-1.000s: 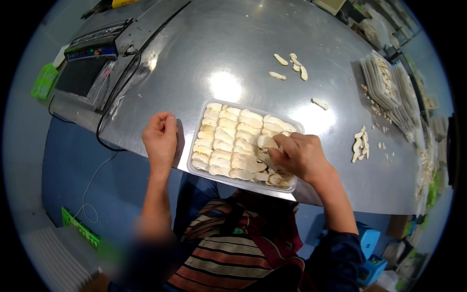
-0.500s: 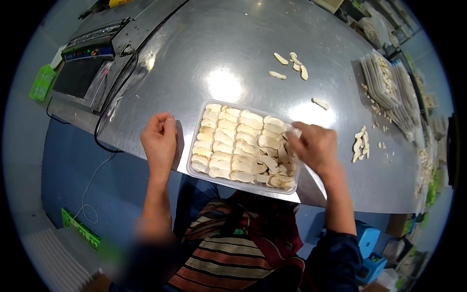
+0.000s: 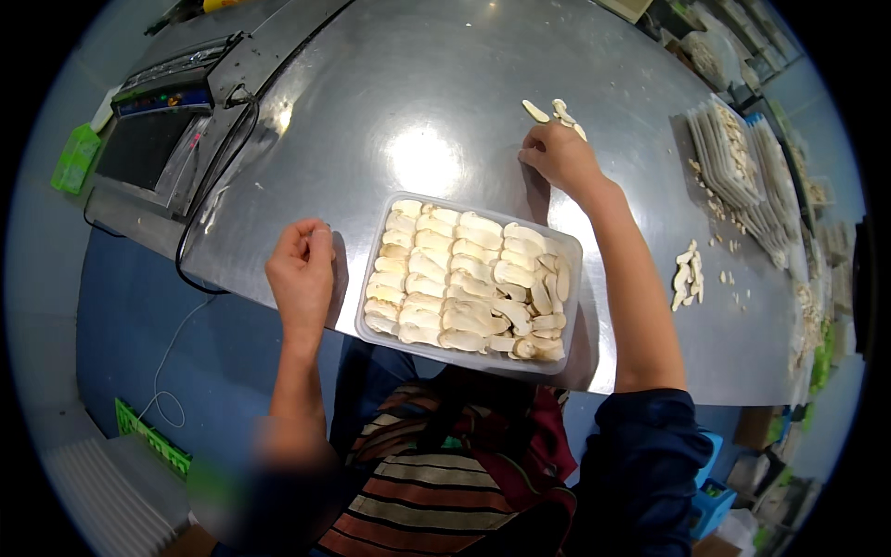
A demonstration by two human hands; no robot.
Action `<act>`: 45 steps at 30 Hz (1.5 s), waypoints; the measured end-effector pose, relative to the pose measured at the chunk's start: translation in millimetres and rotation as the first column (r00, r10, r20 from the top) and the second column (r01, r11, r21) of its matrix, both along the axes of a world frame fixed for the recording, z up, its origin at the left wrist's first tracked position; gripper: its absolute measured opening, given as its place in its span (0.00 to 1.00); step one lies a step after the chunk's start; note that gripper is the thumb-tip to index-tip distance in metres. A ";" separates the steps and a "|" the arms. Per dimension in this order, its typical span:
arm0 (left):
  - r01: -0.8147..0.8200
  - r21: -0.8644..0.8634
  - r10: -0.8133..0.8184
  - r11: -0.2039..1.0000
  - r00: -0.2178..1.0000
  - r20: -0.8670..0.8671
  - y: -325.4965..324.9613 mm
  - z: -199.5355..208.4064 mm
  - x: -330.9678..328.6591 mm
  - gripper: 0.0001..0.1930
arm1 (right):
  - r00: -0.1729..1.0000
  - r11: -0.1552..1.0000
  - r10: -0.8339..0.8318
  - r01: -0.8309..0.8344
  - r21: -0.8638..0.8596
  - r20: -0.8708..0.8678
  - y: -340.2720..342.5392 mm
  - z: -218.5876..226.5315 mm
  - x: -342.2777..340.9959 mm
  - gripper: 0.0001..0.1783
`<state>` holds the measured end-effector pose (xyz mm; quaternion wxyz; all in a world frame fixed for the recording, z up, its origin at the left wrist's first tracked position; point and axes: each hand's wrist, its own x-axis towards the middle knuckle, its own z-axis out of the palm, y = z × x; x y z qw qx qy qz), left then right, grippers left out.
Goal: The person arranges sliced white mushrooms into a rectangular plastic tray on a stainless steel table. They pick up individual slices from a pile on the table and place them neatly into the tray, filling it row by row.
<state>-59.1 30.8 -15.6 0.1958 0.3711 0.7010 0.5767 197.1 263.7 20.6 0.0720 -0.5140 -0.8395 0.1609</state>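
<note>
A clear plastic tray (image 3: 574, 278) stands at the table's near edge, filled with rows of pale mushroom slices (image 3: 427, 260). Its first rows are neat; on the right side the slices lie at mixed angles. Left of the tray, my left hand (image 3: 303, 269) rests on the table edge with curled fingers, their inside hidden. Beyond the tray, my right hand (image 3: 564, 160) reaches over loose slices, fingertips pinched together; what they hold, if anything, is hidden. Just past it lie a single slice (image 3: 535, 111) and a small group of slices (image 3: 562, 113), partly covered by the hand.
Several more slices (image 3: 688, 276) lie on the steel table (image 3: 371, 111) to the right, with crumbs around. Stacked filled trays (image 3: 729, 153) stand at the right edge. At the left is a wrapping machine (image 3: 153, 139) with a black cable (image 3: 200, 209) along the table.
My right hand has moved from the tray's right side up and away to the loose slices. One slice there is now covered from view. My left hand has barely moved.
</note>
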 end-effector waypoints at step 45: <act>-0.020 0.083 0.010 0.996 0.992 0.124 -2.3 5.0 -0.7 0.05 | 0.837 0.961 -0.080 0.209 0.182 -0.542 -156.9 20.4 97.8 0.05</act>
